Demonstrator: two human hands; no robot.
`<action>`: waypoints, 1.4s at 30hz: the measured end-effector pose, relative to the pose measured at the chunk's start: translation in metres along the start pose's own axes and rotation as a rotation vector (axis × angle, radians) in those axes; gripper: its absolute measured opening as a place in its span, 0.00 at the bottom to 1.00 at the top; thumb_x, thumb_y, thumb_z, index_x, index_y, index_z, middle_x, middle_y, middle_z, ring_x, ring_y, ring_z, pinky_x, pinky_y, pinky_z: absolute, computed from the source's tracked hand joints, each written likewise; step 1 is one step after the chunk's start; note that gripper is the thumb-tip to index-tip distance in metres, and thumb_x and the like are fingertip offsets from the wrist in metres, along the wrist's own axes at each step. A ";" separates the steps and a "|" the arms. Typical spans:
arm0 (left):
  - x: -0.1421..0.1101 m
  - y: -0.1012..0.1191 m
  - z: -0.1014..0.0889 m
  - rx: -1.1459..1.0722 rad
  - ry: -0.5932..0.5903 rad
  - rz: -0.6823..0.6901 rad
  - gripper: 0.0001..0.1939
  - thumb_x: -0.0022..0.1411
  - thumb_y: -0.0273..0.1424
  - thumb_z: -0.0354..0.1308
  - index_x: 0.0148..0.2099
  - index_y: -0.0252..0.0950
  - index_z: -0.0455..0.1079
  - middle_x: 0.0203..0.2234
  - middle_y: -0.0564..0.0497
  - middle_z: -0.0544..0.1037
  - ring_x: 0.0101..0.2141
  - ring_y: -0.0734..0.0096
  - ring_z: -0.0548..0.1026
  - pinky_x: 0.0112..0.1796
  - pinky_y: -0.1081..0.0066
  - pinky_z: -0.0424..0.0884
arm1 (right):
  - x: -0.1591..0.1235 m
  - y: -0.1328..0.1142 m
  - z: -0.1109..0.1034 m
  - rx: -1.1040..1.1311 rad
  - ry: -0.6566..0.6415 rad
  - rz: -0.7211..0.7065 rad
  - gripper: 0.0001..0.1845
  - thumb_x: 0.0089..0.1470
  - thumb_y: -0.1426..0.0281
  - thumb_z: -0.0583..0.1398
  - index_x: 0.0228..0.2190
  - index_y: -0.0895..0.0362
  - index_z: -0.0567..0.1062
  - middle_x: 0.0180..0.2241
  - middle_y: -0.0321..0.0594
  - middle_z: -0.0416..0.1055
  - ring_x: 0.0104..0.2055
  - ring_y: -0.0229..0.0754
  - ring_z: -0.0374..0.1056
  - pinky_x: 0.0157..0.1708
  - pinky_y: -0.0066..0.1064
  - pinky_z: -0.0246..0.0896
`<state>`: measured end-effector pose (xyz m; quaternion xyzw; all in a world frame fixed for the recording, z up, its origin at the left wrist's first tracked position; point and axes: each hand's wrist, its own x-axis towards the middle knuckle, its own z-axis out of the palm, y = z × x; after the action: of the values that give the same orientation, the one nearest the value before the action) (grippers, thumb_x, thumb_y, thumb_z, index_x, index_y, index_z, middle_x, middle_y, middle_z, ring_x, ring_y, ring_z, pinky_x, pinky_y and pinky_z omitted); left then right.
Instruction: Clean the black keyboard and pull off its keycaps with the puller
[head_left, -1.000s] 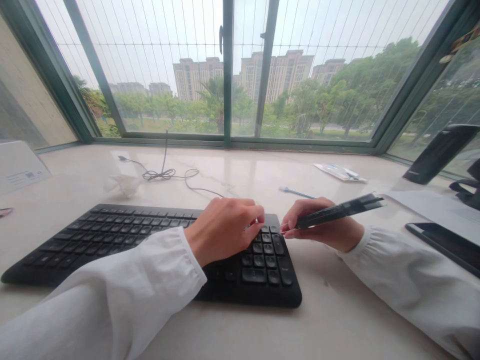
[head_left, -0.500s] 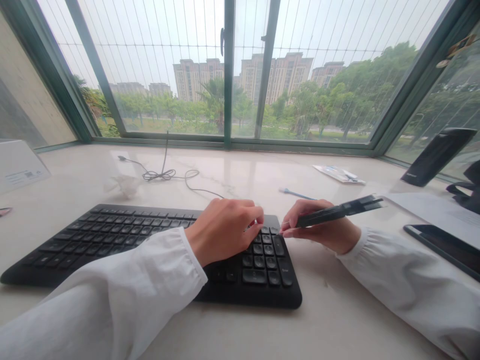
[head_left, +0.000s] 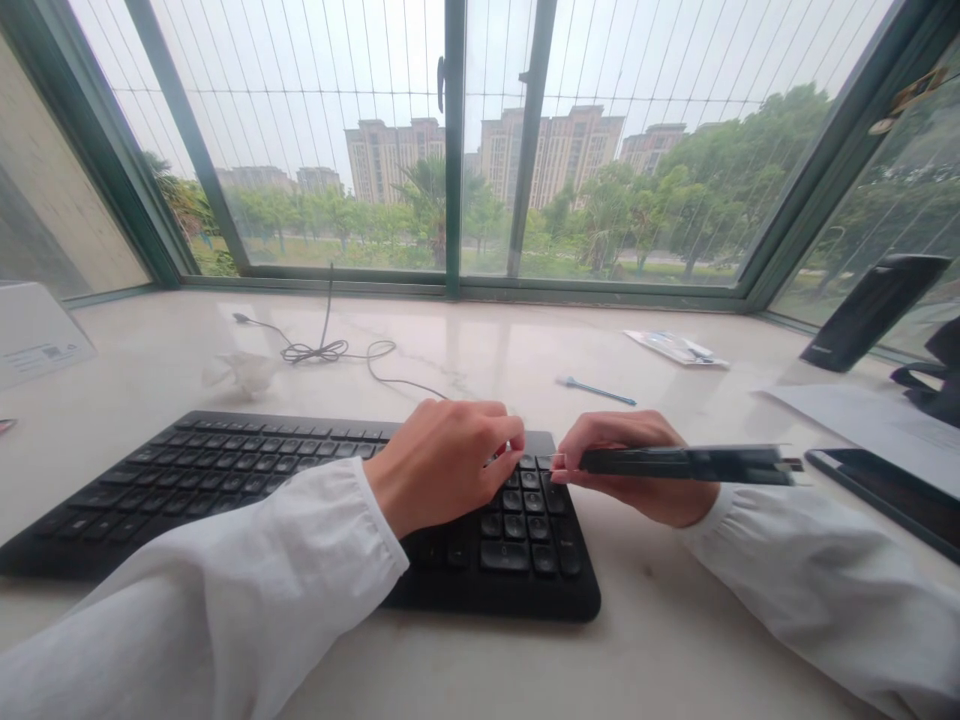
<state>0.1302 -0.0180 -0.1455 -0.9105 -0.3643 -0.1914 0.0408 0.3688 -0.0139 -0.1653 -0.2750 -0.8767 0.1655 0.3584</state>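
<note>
A black keyboard (head_left: 225,480) lies on the pale marble sill in front of me. My left hand (head_left: 442,460) rests on its number pad with the fingers curled and pinched together; what they hold is too small to make out. My right hand (head_left: 637,470) is closed round a long black tool (head_left: 690,463), held level, with its tip at the top right keys of the number pad. Both arms wear white sleeves.
A dark cable (head_left: 330,350) coils behind the keyboard beside a crumpled white tissue (head_left: 244,372). A blue-tipped swab (head_left: 596,390) and a flat packet (head_left: 679,347) lie beyond my right hand. A phone (head_left: 892,490), paper and a black stand (head_left: 870,310) sit at right.
The rear end of the black tool in my right hand has dropped, from slanting upward to lying level. My left hand stays on the number pad.
</note>
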 end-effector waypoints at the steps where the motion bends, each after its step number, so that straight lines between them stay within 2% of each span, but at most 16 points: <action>1: 0.000 0.000 0.000 0.001 -0.001 0.003 0.07 0.66 0.33 0.53 0.37 0.43 0.73 0.32 0.59 0.77 0.27 0.71 0.71 0.27 0.69 0.56 | 0.000 -0.002 0.000 -0.026 -0.005 -0.030 0.09 0.56 0.67 0.65 0.27 0.58 0.74 0.26 0.37 0.76 0.26 0.34 0.70 0.28 0.25 0.64; 5: 0.000 0.002 0.000 -0.008 0.002 0.021 0.08 0.67 0.34 0.53 0.37 0.42 0.73 0.32 0.58 0.78 0.28 0.71 0.71 0.27 0.70 0.56 | 0.004 -0.009 -0.003 -0.085 -0.066 -0.093 0.08 0.60 0.67 0.62 0.30 0.58 0.74 0.27 0.35 0.75 0.27 0.32 0.69 0.30 0.23 0.63; 11: 0.003 0.004 -0.001 -0.051 0.040 0.065 0.09 0.69 0.35 0.51 0.40 0.42 0.73 0.33 0.57 0.78 0.27 0.73 0.71 0.26 0.71 0.54 | 0.012 -0.014 -0.010 -0.105 -0.113 0.036 0.09 0.56 0.64 0.65 0.31 0.57 0.74 0.26 0.33 0.74 0.27 0.33 0.66 0.28 0.23 0.61; 19: 0.004 0.003 -0.007 -0.128 0.145 0.123 0.07 0.67 0.35 0.55 0.41 0.40 0.73 0.30 0.57 0.78 0.25 0.76 0.71 0.26 0.74 0.59 | 0.016 -0.011 -0.010 -0.042 -0.166 0.034 0.12 0.56 0.60 0.65 0.31 0.57 0.74 0.27 0.35 0.73 0.30 0.37 0.68 0.32 0.27 0.61; 23: 0.005 0.004 -0.013 -0.271 0.241 0.217 0.16 0.63 0.42 0.60 0.48 0.37 0.68 0.32 0.55 0.77 0.22 0.79 0.68 0.26 0.75 0.64 | 0.020 -0.015 -0.010 -0.118 -0.199 -0.020 0.09 0.58 0.63 0.63 0.34 0.57 0.76 0.31 0.37 0.75 0.31 0.38 0.69 0.34 0.28 0.62; 26: 0.007 0.012 -0.017 -0.324 0.345 0.366 0.22 0.59 0.43 0.64 0.51 0.37 0.68 0.34 0.53 0.76 0.23 0.79 0.68 0.26 0.76 0.66 | 0.022 -0.019 -0.011 -0.147 -0.226 -0.027 0.04 0.57 0.70 0.63 0.33 0.58 0.76 0.32 0.38 0.75 0.32 0.38 0.70 0.33 0.27 0.62; 28: 0.009 0.019 -0.018 -0.318 0.417 0.430 0.19 0.60 0.39 0.64 0.50 0.36 0.69 0.33 0.52 0.75 0.25 0.79 0.70 0.28 0.76 0.68 | 0.024 -0.021 -0.012 -0.146 -0.262 -0.031 0.02 0.57 0.73 0.62 0.32 0.58 0.76 0.31 0.38 0.75 0.31 0.37 0.70 0.33 0.26 0.62; 30: 0.010 0.025 -0.020 -0.316 0.446 0.424 0.11 0.63 0.33 0.63 0.47 0.36 0.70 0.34 0.52 0.75 0.27 0.79 0.71 0.29 0.77 0.69 | 0.024 -0.021 -0.013 -0.164 -0.297 -0.049 0.04 0.59 0.73 0.60 0.33 0.59 0.76 0.31 0.39 0.75 0.31 0.37 0.70 0.34 0.27 0.63; 33: 0.010 0.027 -0.022 -0.326 0.404 0.392 0.06 0.65 0.29 0.60 0.43 0.35 0.68 0.33 0.52 0.75 0.28 0.79 0.72 0.30 0.78 0.69 | 0.024 -0.018 -0.015 -0.193 -0.325 -0.080 0.05 0.60 0.71 0.60 0.36 0.59 0.76 0.33 0.40 0.76 0.34 0.38 0.70 0.35 0.27 0.63; 37: 0.008 0.023 -0.025 -0.308 0.323 0.404 0.06 0.65 0.28 0.57 0.44 0.35 0.66 0.32 0.52 0.74 0.30 0.77 0.73 0.31 0.77 0.70 | 0.022 -0.013 -0.019 -0.162 -0.382 -0.130 0.06 0.62 0.70 0.58 0.38 0.58 0.76 0.34 0.41 0.75 0.34 0.38 0.70 0.35 0.27 0.62; 42: 0.005 0.018 -0.028 -0.320 0.233 0.424 0.07 0.66 0.28 0.55 0.47 0.35 0.63 0.33 0.48 0.74 0.31 0.73 0.72 0.32 0.72 0.70 | 0.019 -0.009 -0.019 -0.092 -0.361 -0.150 0.07 0.63 0.70 0.58 0.38 0.58 0.77 0.34 0.42 0.76 0.35 0.38 0.71 0.36 0.27 0.63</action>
<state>0.1369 -0.0345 -0.1166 -0.9330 -0.1240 -0.3371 -0.0224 0.3686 -0.0078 -0.1376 -0.1908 -0.9513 0.1446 0.1941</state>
